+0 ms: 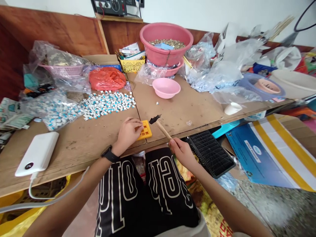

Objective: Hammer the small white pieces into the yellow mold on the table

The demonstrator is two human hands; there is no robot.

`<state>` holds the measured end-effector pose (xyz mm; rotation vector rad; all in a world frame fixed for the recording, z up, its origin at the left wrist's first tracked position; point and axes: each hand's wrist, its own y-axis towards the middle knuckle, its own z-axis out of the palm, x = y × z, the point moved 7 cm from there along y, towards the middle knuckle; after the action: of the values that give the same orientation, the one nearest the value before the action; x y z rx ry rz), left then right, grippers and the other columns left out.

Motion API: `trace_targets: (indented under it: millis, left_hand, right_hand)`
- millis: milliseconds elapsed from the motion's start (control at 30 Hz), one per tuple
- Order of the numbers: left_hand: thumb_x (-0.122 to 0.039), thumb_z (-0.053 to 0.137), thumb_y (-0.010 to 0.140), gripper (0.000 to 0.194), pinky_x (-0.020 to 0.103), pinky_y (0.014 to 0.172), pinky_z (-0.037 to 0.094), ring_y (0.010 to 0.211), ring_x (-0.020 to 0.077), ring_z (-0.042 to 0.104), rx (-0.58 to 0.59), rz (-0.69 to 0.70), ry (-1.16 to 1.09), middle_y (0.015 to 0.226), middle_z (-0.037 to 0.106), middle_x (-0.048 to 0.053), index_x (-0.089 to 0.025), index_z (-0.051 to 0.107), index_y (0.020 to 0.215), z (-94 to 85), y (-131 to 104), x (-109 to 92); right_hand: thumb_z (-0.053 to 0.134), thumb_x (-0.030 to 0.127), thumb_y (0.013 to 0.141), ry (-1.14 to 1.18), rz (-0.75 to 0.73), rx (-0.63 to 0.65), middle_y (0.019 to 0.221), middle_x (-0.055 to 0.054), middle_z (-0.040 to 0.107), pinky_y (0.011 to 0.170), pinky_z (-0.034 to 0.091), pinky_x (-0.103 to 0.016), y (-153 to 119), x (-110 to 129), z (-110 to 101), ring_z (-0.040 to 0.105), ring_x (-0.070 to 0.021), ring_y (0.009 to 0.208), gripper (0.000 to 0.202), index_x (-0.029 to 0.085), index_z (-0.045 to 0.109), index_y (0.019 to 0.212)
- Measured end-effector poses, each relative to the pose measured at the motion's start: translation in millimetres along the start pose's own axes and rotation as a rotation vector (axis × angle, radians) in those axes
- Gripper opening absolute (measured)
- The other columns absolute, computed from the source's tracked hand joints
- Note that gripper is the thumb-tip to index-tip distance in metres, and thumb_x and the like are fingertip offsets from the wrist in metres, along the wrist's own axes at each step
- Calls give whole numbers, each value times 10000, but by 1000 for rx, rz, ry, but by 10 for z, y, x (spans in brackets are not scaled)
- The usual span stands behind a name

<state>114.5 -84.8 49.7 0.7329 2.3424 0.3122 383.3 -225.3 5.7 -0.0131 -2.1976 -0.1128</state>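
One yellow mold point(148, 132), square-celled

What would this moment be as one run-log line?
left hand: at yellow tray | right hand: gripping hammer | table: small pink bowl, white-and-blue pieces

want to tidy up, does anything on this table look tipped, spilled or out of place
The white cup near the front edge of the table, right of the hammer, looks tipped on its side; a pale bit lies in front of the small pink bowl, apart from the pile.
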Motion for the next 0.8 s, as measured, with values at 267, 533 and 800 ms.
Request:
trace_targets:
  millis: [267, 533, 800]
  left_hand:
    - [-309, 630, 1076, 306, 619, 1086, 578, 1204, 366, 729, -10, 5, 83, 1226, 902, 69, -289, 927, 1004, -6, -112, -96]
    - [-348, 628, 1106, 303, 675, 1127, 538, 1348, 418, 680, -22, 12, 149, 1368, 875, 80, -292, 918, 1169, 64, -193, -147]
    - [-669, 765, 1029, 764, 640, 1361, 414, 1611, 431, 540, -59, 13, 71, 1768, 594, 136, -310, 629, 1690, -267, -521, -27]
  right_hand:
    - [420, 645, 1206, -66, -34, 48, 692, 19, 611, 652, 435, -294, 92, 0, 39, 610, -202, 635, 527, 245, 651, 952]
    - [397, 609, 1199, -143, -57, 54, 660, 14, 605, 636, 408, -287, 112, 77, 34, 628, -214, 621, 508, 252, 648, 938]
    - [360, 582, 1231, -254, -99, -54, 727, -29, 668, 660, 368, -299, -44, 430, -162, 653, -229, 654, 506, 236, 683, 1049]
